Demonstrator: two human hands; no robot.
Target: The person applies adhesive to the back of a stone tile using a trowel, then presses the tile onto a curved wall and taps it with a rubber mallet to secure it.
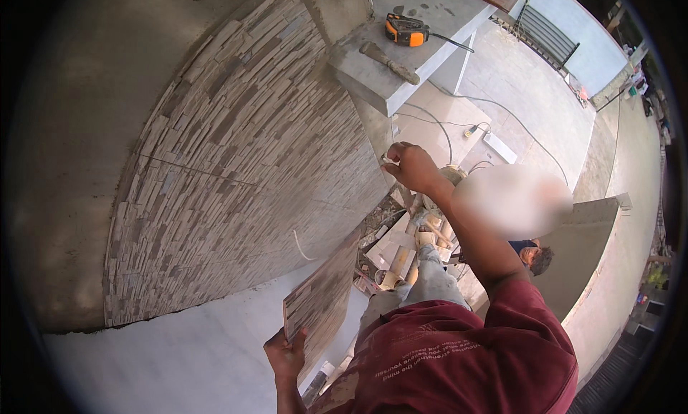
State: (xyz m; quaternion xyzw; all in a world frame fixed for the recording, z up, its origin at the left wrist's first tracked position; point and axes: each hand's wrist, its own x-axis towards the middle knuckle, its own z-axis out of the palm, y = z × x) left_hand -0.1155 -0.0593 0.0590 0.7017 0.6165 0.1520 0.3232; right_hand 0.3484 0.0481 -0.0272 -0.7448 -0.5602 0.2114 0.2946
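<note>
My left hand grips the edge of a stone-patterned tile at lower centre, held beside a wall faced with similar tiles. My right hand is raised at the centre, fingers closed on something small and pale that I cannot make out, just below the end of a grey ledge. On the ledge lie an orange-and-black device and a dirty, stick-like tool.
Under me are cluttered tile offcuts and boards. Cables cross the pale floor at upper right, near a white strip. Another person is low at the right, beside a plastered half-wall. A dark metal grille stands farther back.
</note>
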